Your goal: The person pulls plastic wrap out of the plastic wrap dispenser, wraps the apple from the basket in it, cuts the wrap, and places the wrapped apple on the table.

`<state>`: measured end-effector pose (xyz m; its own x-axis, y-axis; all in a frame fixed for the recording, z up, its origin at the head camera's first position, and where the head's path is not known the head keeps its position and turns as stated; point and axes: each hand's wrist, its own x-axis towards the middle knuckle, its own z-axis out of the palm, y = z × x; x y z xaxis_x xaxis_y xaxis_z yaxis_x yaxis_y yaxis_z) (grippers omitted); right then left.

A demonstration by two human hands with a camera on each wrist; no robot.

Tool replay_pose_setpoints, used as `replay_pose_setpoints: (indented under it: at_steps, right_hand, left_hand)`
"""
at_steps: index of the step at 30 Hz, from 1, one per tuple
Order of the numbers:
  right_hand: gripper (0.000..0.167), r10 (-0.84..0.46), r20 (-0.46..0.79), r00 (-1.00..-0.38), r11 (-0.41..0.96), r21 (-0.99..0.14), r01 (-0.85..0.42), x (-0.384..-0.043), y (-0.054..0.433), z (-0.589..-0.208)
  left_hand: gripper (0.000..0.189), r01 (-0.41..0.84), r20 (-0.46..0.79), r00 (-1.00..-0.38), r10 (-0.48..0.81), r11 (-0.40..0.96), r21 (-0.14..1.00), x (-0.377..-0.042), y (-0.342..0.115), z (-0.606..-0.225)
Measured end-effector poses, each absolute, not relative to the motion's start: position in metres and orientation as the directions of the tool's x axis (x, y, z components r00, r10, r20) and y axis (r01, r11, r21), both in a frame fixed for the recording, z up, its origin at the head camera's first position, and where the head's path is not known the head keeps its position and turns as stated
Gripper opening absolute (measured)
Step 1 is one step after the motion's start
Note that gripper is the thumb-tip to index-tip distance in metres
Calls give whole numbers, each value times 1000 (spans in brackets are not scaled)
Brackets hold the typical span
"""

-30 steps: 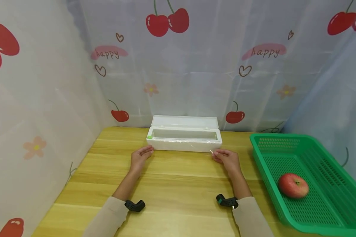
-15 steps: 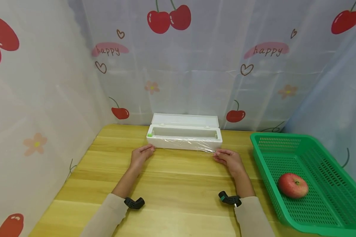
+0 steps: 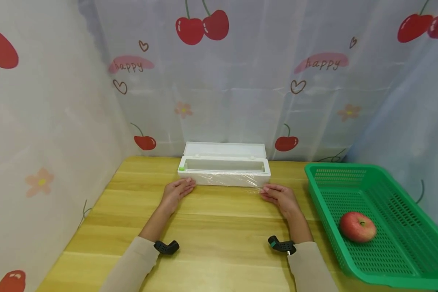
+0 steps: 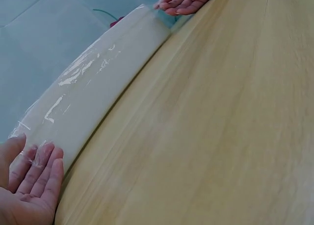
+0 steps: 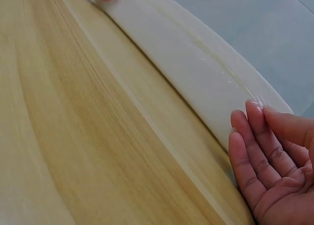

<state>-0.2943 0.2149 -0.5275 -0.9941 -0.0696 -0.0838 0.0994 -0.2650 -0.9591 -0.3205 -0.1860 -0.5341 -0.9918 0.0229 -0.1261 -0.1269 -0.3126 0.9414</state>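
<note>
Clear film (image 4: 73, 80) too see-through, can't find its end. White box (image 3: 224, 172) hides its bottom. Green basket (image 3: 398, 280) cut off at right.
</note>
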Motion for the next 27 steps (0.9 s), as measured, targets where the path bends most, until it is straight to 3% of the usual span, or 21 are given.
replay_pose_setpoints:
  at_steps: [5,9,17,27]
  right_hand:
    - [9,-97,-82,-992,-310,-945,108,-295,213,-528]
    - [19,-112,-56,-992,-346,-934,92,-295,209,-527]
    - [21,-64,-91,-994,-292,-951,106,-294,196,-527]
    - [37,-28,-117,-993,-250,-961,120,-293,194,-521]
  left_hand:
    - [30,-121,-122,-992,20,-338,933,-320,-188,-538]
    - [27,-115,-109,-993,36,-351,929,-322,-189,-540]
    - [31,-114,-96,-993,68,-355,928,-322,-192,-538]
    - [34,-131,-115,-991,66,-345,929,-318,-197,-536]
